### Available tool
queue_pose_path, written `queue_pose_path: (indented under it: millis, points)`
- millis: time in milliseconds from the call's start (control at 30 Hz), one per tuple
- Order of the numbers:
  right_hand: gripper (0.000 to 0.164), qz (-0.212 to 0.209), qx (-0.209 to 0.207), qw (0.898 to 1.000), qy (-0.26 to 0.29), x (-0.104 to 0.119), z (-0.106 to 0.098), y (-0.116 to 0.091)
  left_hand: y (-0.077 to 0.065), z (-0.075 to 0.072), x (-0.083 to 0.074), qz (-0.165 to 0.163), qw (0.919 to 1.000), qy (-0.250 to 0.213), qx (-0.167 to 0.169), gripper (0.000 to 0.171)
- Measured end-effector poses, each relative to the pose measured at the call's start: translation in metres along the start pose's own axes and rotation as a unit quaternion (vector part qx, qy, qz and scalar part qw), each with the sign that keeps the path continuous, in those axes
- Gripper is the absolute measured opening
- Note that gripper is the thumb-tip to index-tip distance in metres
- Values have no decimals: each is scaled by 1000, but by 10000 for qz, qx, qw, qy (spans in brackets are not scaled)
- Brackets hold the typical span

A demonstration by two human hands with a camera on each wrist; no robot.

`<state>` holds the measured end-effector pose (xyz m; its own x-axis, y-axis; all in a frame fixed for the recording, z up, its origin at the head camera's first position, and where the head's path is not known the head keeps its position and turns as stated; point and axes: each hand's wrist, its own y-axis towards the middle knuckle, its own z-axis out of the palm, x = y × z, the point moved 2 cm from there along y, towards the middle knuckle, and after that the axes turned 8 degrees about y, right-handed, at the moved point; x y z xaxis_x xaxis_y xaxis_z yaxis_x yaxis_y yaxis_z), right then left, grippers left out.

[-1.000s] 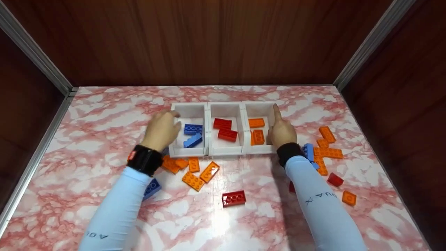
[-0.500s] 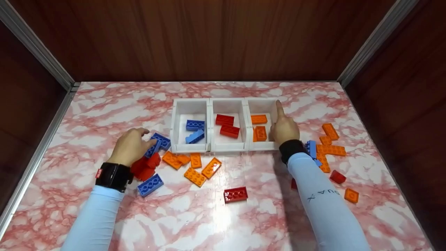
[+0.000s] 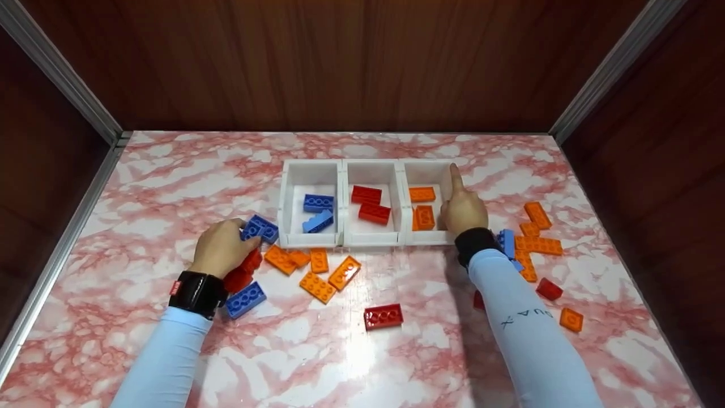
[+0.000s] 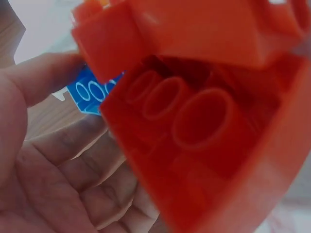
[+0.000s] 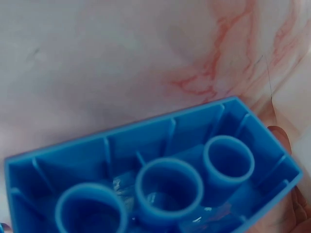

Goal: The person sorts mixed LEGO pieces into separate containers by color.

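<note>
In the head view my left hand [image 3: 221, 243] is at the left pile, pinching a blue brick [image 4: 92, 93] between thumb and forefinger. Beside it lies another blue brick [image 3: 263, 229]. Red bricks [image 3: 243, 272] sit partly under this hand and fill much of the left wrist view. My right hand [image 3: 465, 209] grips the right wall of the white three-compartment box [image 3: 371, 241], forefinger straight along the rim, thumb on the inner side. The box has blue bricks [image 3: 319, 212] at left, red bricks [image 3: 371, 205] in the middle and orange bricks [image 3: 422, 207] at right.
Orange bricks [image 3: 317, 287] lie before the box, with a red brick [image 3: 383, 317] nearer me. By my right wrist are more orange bricks [image 3: 538, 245] and a blue brick [image 5: 170, 189], hollow side showing. Dark wood panels [image 3: 340, 68] enclose the marbled table [image 3: 306, 362].
My left hand has moved from the box's left compartment down and left to the pile, then closed on a blue brick. My right hand keeps its place on the box.
</note>
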<state>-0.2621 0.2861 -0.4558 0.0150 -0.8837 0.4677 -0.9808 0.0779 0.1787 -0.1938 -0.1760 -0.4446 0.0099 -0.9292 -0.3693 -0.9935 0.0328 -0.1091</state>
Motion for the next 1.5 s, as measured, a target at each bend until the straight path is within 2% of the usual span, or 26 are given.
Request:
queue_pose_path:
  millis: [100,233,333,433,600,733,833,967,1067,1167,1333,1500]
  points:
    - [82,67,37,10000,-22,-1,1,-1,0,-3,-3,44,9997,-53,-229,55]
    - [83,146,67,9999,-52,-1,2,-2,0,-15,-14,140,9972,-132,-727,54]
    - [83,130,45,9999,-72,-1,2,-2,1,-27,-30,325,9928,-154,-1146,51]
    - [83,133,31,9999,-73,-2,1,-1,3,-34,-52,535,9889,-167,-1376,50]
    - [84,166,49,9998,-42,-3,0,0,13,-32,-86,841,9878,-131,-1300,52]
    - [84,135,57,9999,-40,-3,0,-1,23,-21,-101,1012,9881,240,-1136,56]
    - [84,155,95,9998,-33,-1,0,-1,30,-11,-105,1220,9831,708,-1167,53]
    - [83,183,100,9998,-44,1,0,0,37,1,-108,1395,9697,1384,-1452,40]
    - [82,173,66,9998,-37,1,1,0,41,8,-109,1309,9624,1816,-1542,29]
    - [82,162,65,9998,-37,2,2,0,44,13,-108,1194,9594,2088,-1476,21]
    - [82,92,26,9999,-35,2,2,-1,43,16,-105,1184,9601,2096,-1421,18]
    - [82,65,30,10000,-34,2,1,-1,37,11,-97,1456,9614,1798,-1492,20]
